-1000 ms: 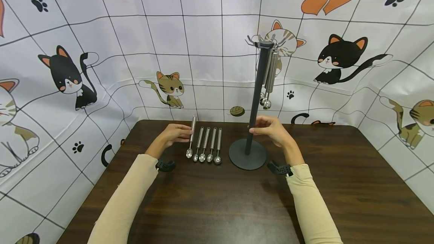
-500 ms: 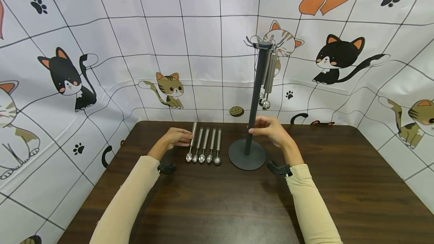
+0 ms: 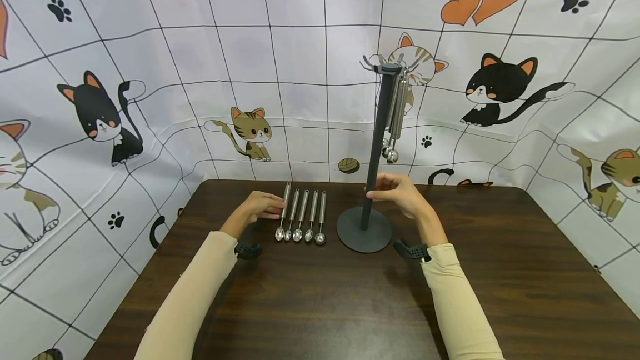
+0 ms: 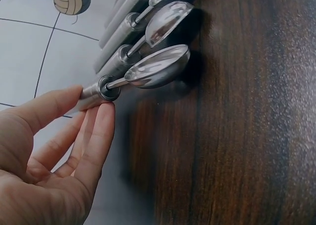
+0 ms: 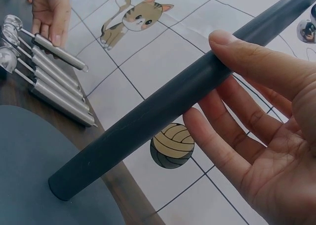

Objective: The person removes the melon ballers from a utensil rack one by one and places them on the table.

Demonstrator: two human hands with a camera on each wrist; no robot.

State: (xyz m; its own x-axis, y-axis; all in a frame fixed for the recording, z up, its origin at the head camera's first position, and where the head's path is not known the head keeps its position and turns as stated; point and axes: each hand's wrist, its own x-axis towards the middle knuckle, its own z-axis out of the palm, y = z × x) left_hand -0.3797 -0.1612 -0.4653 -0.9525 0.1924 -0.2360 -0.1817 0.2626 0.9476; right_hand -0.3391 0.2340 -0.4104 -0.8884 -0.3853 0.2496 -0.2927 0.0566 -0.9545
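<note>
My left hand pinches the steel handle of the leftmost melon baller between thumb and fingers. In the left wrist view its oval scoop faces up, close to the table. Several more melon ballers lie side by side just right of it, handles pointing away. My right hand holds the dark grey pole of a utensil stand low down, thumb on one side and fingers on the other, as the right wrist view also shows. Steel utensils with round ends hang from hooks on the stand's far right side.
The stand's round base sits on the brown wooden table, right of the row. A white sheet with printed cats hangs right behind the table's back edge. The hooks on the stand's left side bear nothing.
My left hand has lowered the leftmost melon baller; its raised handle end has come down nearly level with the row. My right hand stays on the pole.
</note>
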